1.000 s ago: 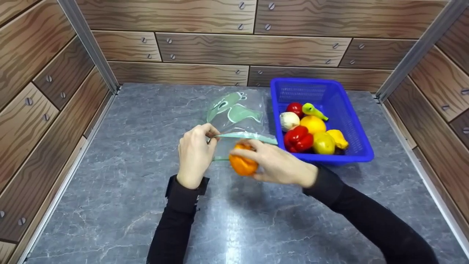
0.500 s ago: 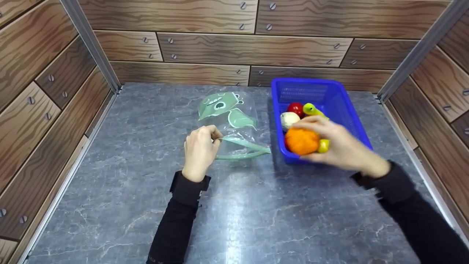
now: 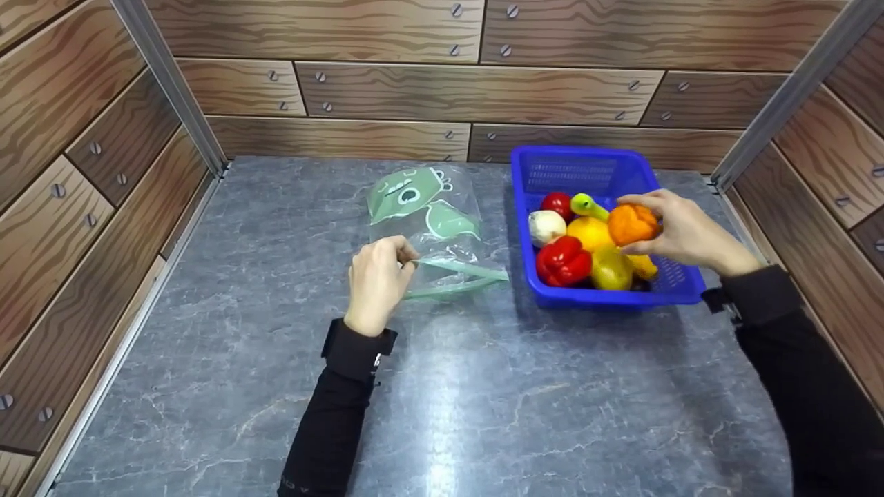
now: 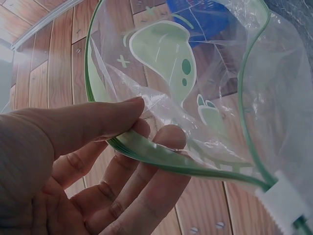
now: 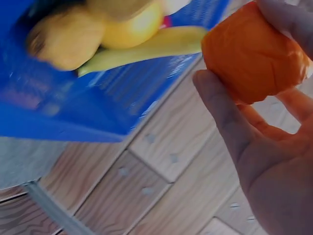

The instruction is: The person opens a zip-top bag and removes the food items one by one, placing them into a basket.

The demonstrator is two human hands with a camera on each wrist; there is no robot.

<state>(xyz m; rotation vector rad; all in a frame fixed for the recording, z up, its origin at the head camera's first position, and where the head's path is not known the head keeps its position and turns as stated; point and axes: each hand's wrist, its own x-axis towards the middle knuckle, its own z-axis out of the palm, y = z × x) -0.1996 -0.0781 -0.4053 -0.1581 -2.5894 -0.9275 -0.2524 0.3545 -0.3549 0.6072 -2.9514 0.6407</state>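
Note:
My left hand pinches the green-edged rim of a clear zip bag printed with a green cartoon figure. In the left wrist view, thumb and fingers hold one side of its mouth, which gapes, and a white slider sits at the rim's corner. My right hand grips a lobed orange bell pepper over the right part of a blue plastic basket. Thumb and fingertips hold the pepper from its sides, above the produce in the right wrist view.
Inside the basket lie a red bell pepper, a white onion-like bulb, a red round fruit, an orange fruit, a yellow-green round fruit and a long yellow-green piece. Wood-patterned walls enclose the grey tabletop.
My right hand has carried the orange bell pepper from beside the bag's mouth rightward to above the basket. The bag has shifted slightly left; my left hand keeps its pinch.

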